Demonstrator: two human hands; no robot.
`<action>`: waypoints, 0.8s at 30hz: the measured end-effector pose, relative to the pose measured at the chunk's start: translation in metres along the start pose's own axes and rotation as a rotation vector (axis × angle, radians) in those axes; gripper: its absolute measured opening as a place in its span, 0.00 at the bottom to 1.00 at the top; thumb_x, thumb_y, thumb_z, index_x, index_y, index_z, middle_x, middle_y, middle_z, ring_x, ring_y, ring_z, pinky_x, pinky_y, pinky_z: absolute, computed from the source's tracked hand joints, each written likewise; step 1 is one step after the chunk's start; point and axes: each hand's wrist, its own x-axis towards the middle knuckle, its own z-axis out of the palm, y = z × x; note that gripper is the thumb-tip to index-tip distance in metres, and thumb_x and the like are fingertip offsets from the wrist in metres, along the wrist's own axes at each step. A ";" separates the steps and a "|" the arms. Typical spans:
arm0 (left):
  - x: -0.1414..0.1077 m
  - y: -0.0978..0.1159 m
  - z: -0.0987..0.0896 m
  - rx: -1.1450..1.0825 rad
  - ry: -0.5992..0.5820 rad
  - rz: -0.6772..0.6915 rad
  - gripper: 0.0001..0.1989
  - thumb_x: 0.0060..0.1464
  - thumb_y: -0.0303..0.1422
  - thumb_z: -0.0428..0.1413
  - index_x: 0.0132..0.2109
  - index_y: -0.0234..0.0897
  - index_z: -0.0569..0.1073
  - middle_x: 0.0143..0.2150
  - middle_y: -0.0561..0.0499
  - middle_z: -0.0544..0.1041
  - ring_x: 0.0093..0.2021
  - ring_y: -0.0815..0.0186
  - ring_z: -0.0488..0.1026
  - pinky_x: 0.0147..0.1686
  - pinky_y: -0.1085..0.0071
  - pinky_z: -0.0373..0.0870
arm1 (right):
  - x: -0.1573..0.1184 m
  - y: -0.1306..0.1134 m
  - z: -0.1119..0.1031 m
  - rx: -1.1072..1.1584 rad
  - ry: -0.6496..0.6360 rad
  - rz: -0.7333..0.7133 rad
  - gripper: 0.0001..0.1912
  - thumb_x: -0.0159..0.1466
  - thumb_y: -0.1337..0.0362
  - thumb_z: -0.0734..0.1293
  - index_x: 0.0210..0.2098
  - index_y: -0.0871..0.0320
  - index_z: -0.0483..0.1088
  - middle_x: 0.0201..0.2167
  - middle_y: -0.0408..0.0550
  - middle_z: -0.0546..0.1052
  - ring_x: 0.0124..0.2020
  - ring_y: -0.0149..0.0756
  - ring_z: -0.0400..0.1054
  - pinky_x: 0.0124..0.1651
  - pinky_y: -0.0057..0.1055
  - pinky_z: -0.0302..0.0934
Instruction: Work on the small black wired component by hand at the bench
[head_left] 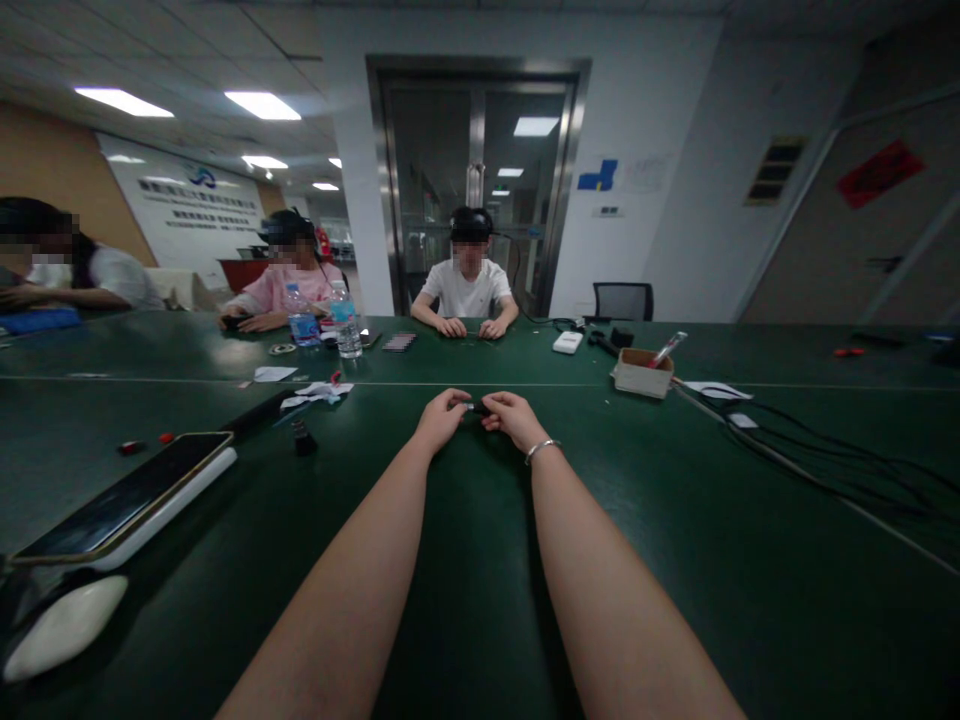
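Both arms reach forward over the dark green table. Between my fingertips is a small black object with a silvery end; it is too small to tell its kind. My left hand is closed, pinching the silvery end from the left. From the right, my right hand is closed on the black part, with a bracelet around that wrist. The fingers hide much of the object, which is held close above the tabletop.
Left lie a phone on a white box, a small black item and crumpled paper. Water bottles stand beyond. A small box and black cables lie right. Several people sit around the table, one opposite.
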 end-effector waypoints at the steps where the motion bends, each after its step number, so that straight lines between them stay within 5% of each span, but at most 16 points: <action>1: 0.001 -0.001 0.000 0.000 -0.003 0.001 0.11 0.50 0.31 0.53 0.42 0.36 0.75 0.33 0.50 0.75 0.27 0.71 0.69 0.31 0.73 0.66 | 0.000 0.000 0.000 0.000 0.000 -0.002 0.02 0.60 0.72 0.67 0.32 0.63 0.67 0.20 0.43 0.73 0.16 0.26 0.68 0.19 0.20 0.64; 7: 0.000 0.000 0.000 0.002 -0.042 -0.010 0.14 0.55 0.39 0.49 0.40 0.36 0.75 0.29 0.51 0.74 0.26 0.70 0.68 0.29 0.73 0.65 | -0.002 -0.001 0.001 -0.012 -0.003 -0.008 0.01 0.61 0.72 0.66 0.32 0.63 0.68 0.20 0.43 0.73 0.17 0.26 0.69 0.19 0.20 0.64; 13: -0.003 0.006 -0.001 -0.009 -0.001 -0.003 0.12 0.49 0.30 0.53 0.43 0.36 0.74 0.36 0.50 0.74 0.27 0.72 0.68 0.31 0.74 0.65 | -0.002 -0.002 0.001 -0.010 -0.004 -0.007 0.01 0.62 0.73 0.65 0.33 0.64 0.68 0.19 0.43 0.72 0.17 0.26 0.68 0.19 0.20 0.64; 21: 0.000 0.000 -0.001 0.004 -0.050 -0.007 0.15 0.55 0.40 0.48 0.40 0.37 0.75 0.26 0.52 0.72 0.25 0.69 0.68 0.28 0.73 0.64 | -0.002 -0.002 0.001 -0.004 -0.013 -0.007 0.01 0.62 0.73 0.65 0.32 0.64 0.68 0.20 0.44 0.73 0.17 0.26 0.68 0.19 0.21 0.64; 24: 0.000 0.001 -0.001 0.019 -0.037 -0.022 0.14 0.56 0.39 0.48 0.40 0.37 0.74 0.28 0.51 0.73 0.24 0.70 0.67 0.27 0.73 0.63 | -0.001 -0.002 0.002 -0.005 0.001 0.002 0.01 0.61 0.72 0.66 0.32 0.63 0.68 0.19 0.43 0.72 0.17 0.26 0.68 0.19 0.21 0.64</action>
